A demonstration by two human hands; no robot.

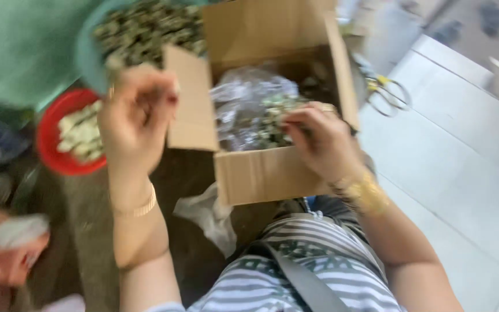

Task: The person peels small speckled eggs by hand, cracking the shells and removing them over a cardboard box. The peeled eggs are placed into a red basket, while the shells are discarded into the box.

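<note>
Right hand [318,141] at frame centre, fingers pinched on small greenish pieces [272,118] inside cardboard box [261,170]. Left hand [136,112], upper left, fingers curled; contents blurred, cannot tell. Advice: keep pinches small, lift clear of plastic liner [240,95].

a red bowl [50,151] of pale pieces sits at the left, a teal basin [87,58] of dark bits above it; scissors [389,95] lie on the white tiled floor [457,167], and a crumpled plastic bag [212,216] lies below
</note>
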